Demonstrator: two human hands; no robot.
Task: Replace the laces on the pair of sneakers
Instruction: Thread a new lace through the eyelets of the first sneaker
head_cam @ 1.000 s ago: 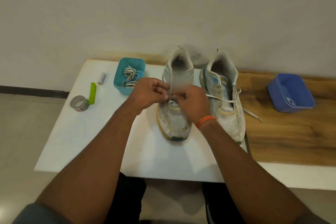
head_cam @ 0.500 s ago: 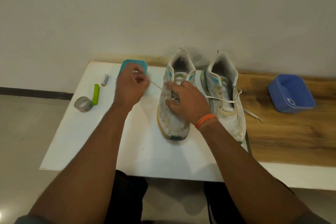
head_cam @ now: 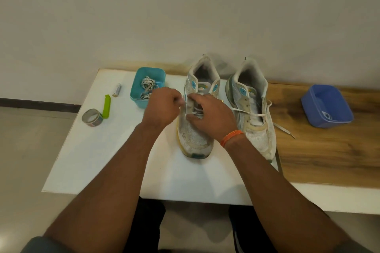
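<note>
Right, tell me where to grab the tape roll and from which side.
Pinch the tape roll across its ring wall, one finger inside the open core, thumb outside. Come from above on its left, since the green clip lies against its right edge and the roll lies nearly flat on the table.

two sneakers point(head_cam: 195, 129), two bins point(head_cam: 327, 107), one tape roll point(head_cam: 91, 117), one battery point(head_cam: 117, 90)
</note>
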